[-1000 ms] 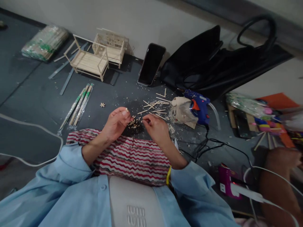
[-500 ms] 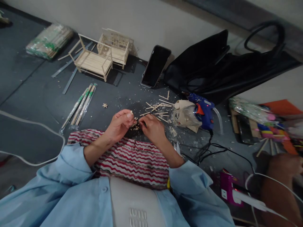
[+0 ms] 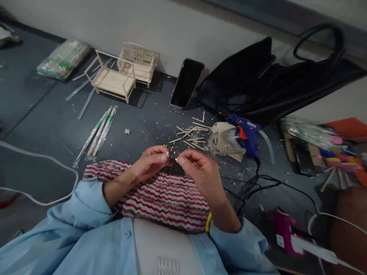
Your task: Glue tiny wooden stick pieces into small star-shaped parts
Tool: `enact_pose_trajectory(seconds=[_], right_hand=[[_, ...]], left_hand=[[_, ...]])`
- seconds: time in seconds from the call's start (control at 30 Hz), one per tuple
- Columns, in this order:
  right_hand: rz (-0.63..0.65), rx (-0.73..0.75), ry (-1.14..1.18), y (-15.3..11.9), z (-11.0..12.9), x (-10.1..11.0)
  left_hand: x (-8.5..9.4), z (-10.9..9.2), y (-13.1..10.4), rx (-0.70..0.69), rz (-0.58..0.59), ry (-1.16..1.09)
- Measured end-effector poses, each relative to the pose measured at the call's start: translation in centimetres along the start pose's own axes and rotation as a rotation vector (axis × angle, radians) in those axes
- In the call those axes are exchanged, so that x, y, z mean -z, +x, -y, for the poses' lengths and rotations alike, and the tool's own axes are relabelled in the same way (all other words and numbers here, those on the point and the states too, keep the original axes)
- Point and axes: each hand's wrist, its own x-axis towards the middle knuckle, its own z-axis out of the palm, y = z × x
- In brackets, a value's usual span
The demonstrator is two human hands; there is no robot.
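Between thumb and finger, my left hand (image 3: 153,162) pinches a small pale wooden piece (image 3: 168,154). Close to its right, my right hand (image 3: 199,168) pinches another tiny wooden piece (image 3: 176,160). The fingertips of both hands are near each other, above the striped cloth's far edge. Small wood bits lie on the dark table just beyond the fingers, partly hidden by them. A little flower-shaped wooden piece (image 3: 127,131) lies to the left. Thin cut sticks (image 3: 190,131) are scattered beyond my right hand.
A blue glue gun (image 3: 247,133) rests at a clear plastic container (image 3: 225,140), its cable trailing right. Two miniature wooden benches (image 3: 113,80) stand at the back left, near wrapped sticks (image 3: 99,130). A phone (image 3: 187,83) leans by a black bag (image 3: 243,80). Another person's limb (image 3: 348,225) is at right.
My right hand has lifted from the pile of wood bits with a tiny piece in its pinch. My left hand has shifted slightly right and nearer to me, still pinching its piece.
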Motion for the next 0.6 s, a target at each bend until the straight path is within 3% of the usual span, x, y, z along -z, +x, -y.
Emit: enact_pose_trajectory(seconds=[0.6], right_hand=[[0.028,-0.097,0.104,-0.15,-0.43,-1.12]], left_hand=[[-0.01,0.16,0.09,0.013,0.003,0.038]])
